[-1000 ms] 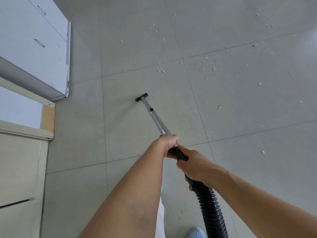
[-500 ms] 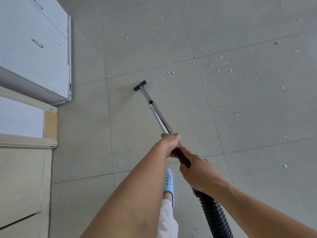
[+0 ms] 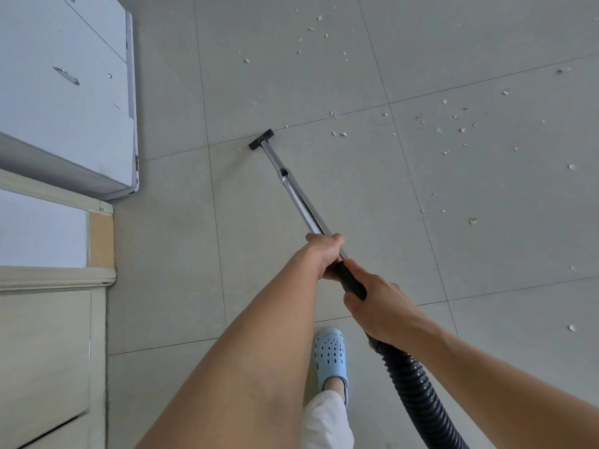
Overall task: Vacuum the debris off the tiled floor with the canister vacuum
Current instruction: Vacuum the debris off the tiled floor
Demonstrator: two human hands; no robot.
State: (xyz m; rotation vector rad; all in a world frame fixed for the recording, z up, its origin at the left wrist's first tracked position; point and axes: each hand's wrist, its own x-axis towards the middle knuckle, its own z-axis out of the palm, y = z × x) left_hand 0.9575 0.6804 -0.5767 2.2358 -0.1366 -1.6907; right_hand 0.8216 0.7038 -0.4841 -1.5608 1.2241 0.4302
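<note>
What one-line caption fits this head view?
Both hands, left hand and right hand, grip a vacuum wand near debris.

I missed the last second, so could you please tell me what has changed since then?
The nozzle was pushed forward to the grout line, nearer the debris, and a foot in a blue clog stepped in. Both hands, left and right, hold the wand as before.

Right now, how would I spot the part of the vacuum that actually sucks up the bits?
Start at the white cabinet on the left, then look right across the tiled floor. Both hands grip a shiny metal wand that runs away from the person. At its far end sits the nozzle: a small black crossbar on a grout line, the only dark thing among pale scattered debris.
</note>
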